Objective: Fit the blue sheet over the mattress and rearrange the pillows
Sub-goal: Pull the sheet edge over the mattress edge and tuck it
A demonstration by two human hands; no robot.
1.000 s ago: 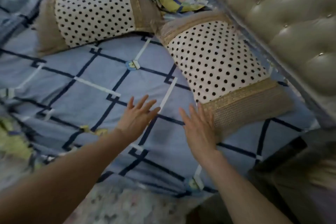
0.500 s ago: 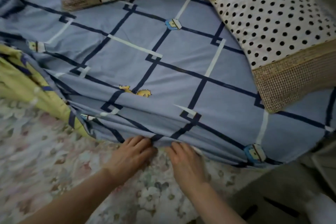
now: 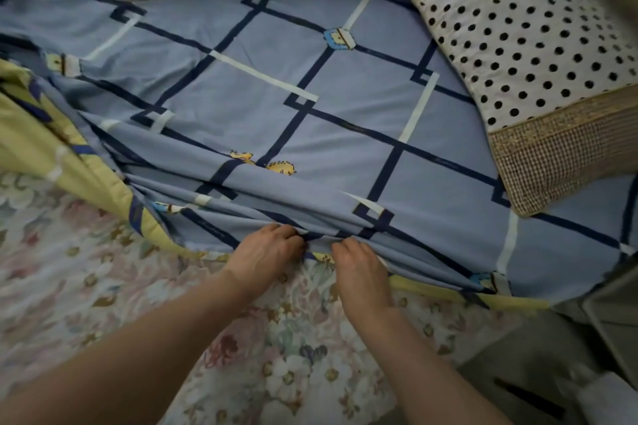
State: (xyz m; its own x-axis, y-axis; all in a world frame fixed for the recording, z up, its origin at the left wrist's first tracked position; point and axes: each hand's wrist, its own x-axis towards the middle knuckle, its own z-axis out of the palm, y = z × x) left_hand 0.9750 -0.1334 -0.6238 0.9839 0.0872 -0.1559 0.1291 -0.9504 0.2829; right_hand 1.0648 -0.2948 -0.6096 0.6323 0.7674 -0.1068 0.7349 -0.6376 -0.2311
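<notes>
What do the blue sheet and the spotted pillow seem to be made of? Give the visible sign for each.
Blue sheet: thin woven fabric, probably cotton or a blend, matte; it gathers into soft folds where the hands pinch it.
Spotted pillow: smooth printed cloth in the middle, with a coarser tan end band showing a grid-like weave.

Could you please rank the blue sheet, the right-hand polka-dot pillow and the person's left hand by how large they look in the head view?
1. blue sheet
2. polka-dot pillow, partly cropped
3. left hand, though nearest the camera
</notes>
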